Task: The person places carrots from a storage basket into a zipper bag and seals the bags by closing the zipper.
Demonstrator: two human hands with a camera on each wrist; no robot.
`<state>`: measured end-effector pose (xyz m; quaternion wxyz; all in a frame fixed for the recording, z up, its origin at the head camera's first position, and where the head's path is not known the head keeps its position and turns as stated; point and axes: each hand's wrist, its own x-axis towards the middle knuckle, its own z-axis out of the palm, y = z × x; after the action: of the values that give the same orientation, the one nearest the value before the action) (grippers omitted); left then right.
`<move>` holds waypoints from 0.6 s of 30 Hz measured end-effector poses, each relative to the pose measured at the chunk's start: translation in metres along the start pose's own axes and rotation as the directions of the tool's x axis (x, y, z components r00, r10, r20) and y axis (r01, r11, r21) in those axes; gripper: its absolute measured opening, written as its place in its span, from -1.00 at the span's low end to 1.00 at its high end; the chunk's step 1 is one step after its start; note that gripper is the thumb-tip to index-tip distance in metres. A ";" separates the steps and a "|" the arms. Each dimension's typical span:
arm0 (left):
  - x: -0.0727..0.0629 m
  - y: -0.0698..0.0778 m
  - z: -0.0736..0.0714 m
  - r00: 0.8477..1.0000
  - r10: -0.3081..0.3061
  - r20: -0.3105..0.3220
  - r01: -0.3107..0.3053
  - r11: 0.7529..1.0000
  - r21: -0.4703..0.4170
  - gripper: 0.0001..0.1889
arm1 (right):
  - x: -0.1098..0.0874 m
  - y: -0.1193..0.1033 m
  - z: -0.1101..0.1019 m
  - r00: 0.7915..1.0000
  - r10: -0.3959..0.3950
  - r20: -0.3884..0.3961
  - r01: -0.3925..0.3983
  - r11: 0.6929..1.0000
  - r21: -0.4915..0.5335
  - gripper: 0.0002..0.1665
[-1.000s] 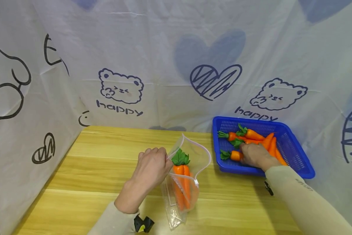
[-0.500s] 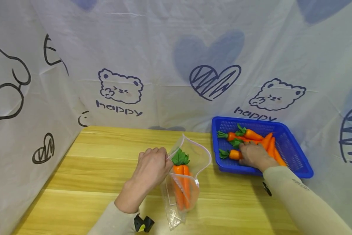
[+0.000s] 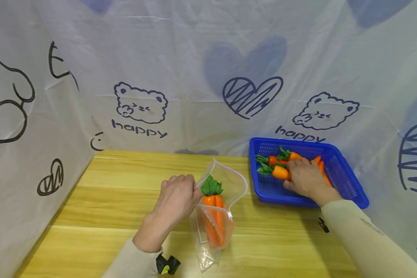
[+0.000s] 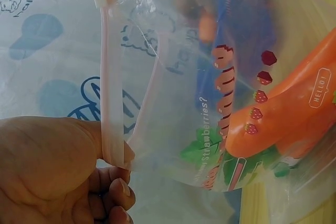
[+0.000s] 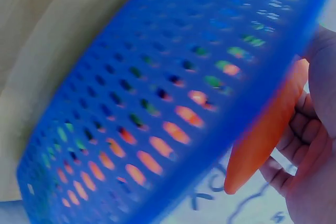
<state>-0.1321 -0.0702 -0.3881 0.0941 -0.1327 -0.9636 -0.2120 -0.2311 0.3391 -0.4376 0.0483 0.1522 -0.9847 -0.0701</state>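
My left hand pinches the edge of a clear zip bag, its thumb and finger on the zip strip. The bag's mouth gapes and carrots with green leafy tops lie inside it. Printed strawberries show on the plastic in the left wrist view. Over the blue basket, my right hand grips an orange carrot, whose leafy top points left. The right wrist view shows the carrot's tapered end above the basket rim, fingers curled along it.
More carrots lie in the basket, partly hidden by the right hand. The basket stands at the table's back right, close to a white curtain with blue drawings. The curtain also runs along the left side.
My right hand has lifted slightly, and the carrot under it has risen a little with it. The left hand and the bag keep nearly the same place.
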 end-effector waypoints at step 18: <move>0.002 -0.001 -0.001 1.000 -0.020 0.014 0.020 1.000 -0.019 -0.86 | -0.022 -0.049 -0.068 0.943 -0.137 -0.303 0.155 0.987 0.033 -0.51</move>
<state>-0.1343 -0.0710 -0.3873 0.0842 -0.1255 -0.9634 -0.2213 -0.1883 0.2915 -0.3793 0.1871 0.2349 -0.9536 -0.0218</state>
